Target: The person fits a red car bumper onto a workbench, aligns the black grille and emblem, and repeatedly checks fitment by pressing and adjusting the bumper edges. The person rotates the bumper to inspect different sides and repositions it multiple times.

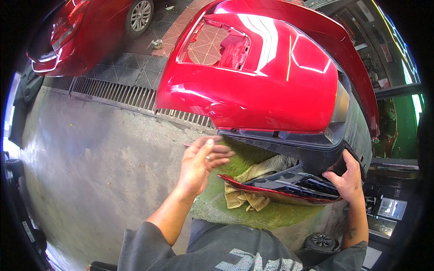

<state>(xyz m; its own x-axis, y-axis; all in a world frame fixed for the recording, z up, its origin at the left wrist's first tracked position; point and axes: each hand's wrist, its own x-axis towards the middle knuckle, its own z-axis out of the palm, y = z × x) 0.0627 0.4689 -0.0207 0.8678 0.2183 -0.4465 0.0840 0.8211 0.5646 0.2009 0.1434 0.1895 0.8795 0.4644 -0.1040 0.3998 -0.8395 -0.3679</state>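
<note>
In the head view, the left hand (197,161) is hovering open near the left edge of a green mat (209,201), while the right hand (349,179) is gripping a black trim (337,165) near its right edge, where supporting gently is probably protecting the red panel (253,97).

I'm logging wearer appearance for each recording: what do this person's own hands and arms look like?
Both the left hand and right hand are ungloved. The left hand wears a pale, metallic-looking ring. The forearms are bare below loose, dark grey short sleeves. The right forearm bears dark markings, too small to make out.
</note>
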